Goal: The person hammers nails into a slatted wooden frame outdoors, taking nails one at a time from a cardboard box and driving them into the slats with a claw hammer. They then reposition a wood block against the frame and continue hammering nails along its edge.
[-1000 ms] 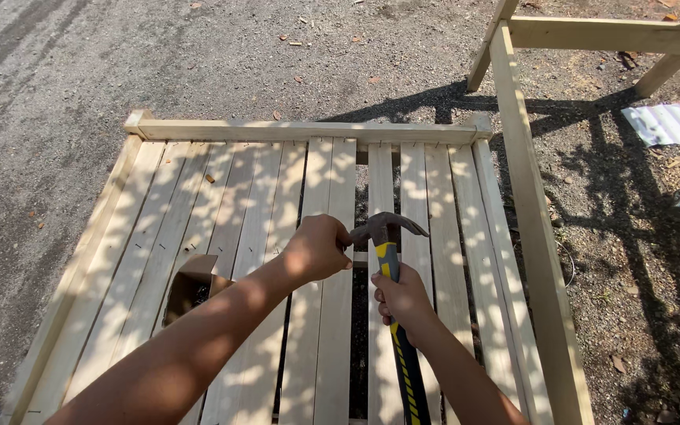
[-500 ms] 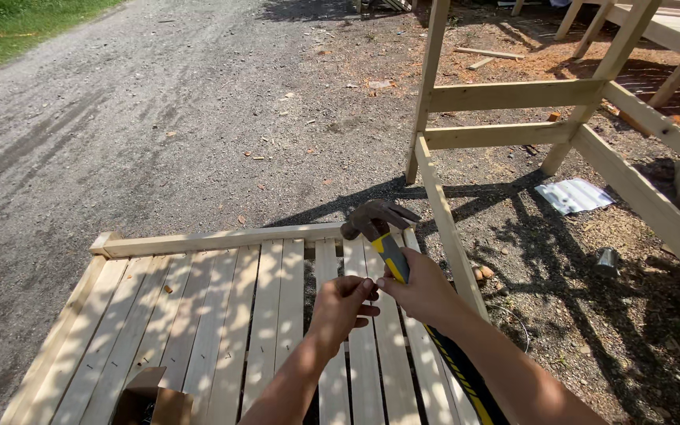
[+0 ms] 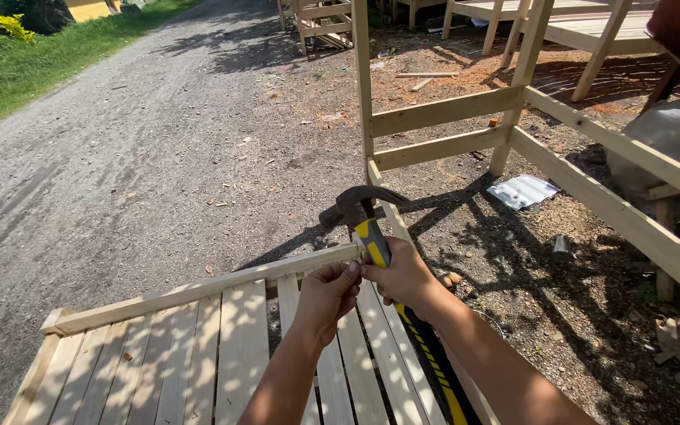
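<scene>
We see the right hand (image 3: pixel 404 275) closed around the neck of a claw hammer (image 3: pixel 371 228), just under its dark steel head; the yellow and black handle runs down along the forearm. The left hand (image 3: pixel 326 295) is touching the right one, its fingertips pinched together beside the handle. Both hands are above the far right corner of a slatted wooden panel (image 3: pixel 198 354), near its far edge rail. Behind stands a wooden frame (image 3: pixel 442 110) on gravel ground (image 3: pixel 159 157), and a small metal sheet (image 3: pixel 522 191) lies in its shadow.
</scene>
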Motion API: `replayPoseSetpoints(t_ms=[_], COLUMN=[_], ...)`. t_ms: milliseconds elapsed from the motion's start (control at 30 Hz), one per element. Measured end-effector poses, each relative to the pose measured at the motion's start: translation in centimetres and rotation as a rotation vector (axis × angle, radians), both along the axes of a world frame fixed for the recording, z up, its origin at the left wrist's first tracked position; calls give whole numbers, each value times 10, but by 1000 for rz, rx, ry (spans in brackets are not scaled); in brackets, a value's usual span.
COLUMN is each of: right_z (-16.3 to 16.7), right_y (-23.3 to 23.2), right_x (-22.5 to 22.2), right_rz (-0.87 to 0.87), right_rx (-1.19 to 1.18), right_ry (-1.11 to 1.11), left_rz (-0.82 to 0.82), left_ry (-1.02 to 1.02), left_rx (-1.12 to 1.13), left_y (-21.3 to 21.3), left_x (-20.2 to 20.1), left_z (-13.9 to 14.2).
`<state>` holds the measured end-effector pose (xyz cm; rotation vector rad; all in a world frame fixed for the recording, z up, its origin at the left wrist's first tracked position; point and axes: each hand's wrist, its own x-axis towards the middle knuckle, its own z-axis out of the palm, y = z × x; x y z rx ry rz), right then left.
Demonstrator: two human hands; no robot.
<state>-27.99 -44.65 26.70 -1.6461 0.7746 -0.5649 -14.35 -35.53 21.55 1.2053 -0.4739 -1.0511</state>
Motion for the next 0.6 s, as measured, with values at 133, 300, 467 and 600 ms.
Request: replayPoseSetpoints(t_ms=[133,300,467,600], right_z=[-5,-14,-47,-84], right_y=[-12,-23,-18,-10], right_x=[-26,-37,-43,-42], right_rz=[11,-33,-9,30], right_rx=[74,101,233,334], right_ry=[-38,-6,41,220], left_rz=[-69,-31,314,783], left_ry=[-15,-38,-68,-30], left_rx=[23,47,28,134], left_y=[-11,-11,46,137], left_x=[-22,-34,5,54], left_z=[-2,-6,-82,-189])
